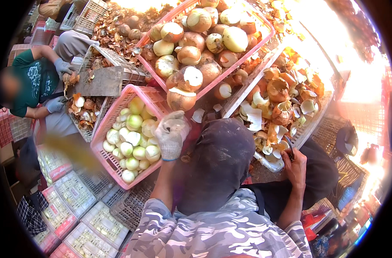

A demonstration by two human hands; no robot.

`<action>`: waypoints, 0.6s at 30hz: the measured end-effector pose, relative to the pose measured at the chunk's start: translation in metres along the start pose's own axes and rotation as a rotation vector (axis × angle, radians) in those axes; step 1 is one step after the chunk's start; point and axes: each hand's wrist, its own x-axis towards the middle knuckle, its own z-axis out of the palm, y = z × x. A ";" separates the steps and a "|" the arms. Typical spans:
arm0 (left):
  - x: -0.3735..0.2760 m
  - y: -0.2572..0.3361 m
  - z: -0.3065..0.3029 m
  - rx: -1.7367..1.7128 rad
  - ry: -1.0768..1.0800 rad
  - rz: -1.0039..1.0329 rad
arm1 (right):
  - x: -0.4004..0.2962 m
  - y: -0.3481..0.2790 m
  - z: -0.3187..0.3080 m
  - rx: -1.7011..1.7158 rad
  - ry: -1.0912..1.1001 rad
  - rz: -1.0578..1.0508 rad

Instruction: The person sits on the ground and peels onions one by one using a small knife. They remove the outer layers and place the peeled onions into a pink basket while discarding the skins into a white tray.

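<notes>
My left hand [172, 134], in a knitted work glove, has its fingers curled beside the pink crate of peeled onions [100, 142]. Just above its fingertips lies a partly cut brown onion [182, 99], at the near corner of a pink crate of unpeeled onions [209, 87]; whether the fingers grip anything is not clear. My bare right hand [293, 166] holds a small curved knife [289, 144], its blade by the near edge of a pale crate [315, 117] heaped with onion skins [278, 87].
A rounded dark-cloth-covered form [228, 154] stands between my arms. At left, a co-worker [38, 77] in gloves handles an onion [70, 79] beside a wooden board [99, 80]. Stacked crates [73, 193] fill the lower left. Loose skins [112, 32] cover the ground at the top.
</notes>
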 end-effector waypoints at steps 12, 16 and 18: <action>0.126 -0.018 0.013 1.166 -0.140 -0.009 | 0.002 -0.021 -0.003 0.015 -0.036 -0.114; 0.136 -0.035 0.009 1.312 -0.256 -0.160 | -0.001 -0.024 -0.003 0.044 -0.038 -0.158; 0.139 -0.029 0.012 1.449 -0.445 -0.071 | -0.007 -0.025 -0.007 0.031 -0.053 -0.155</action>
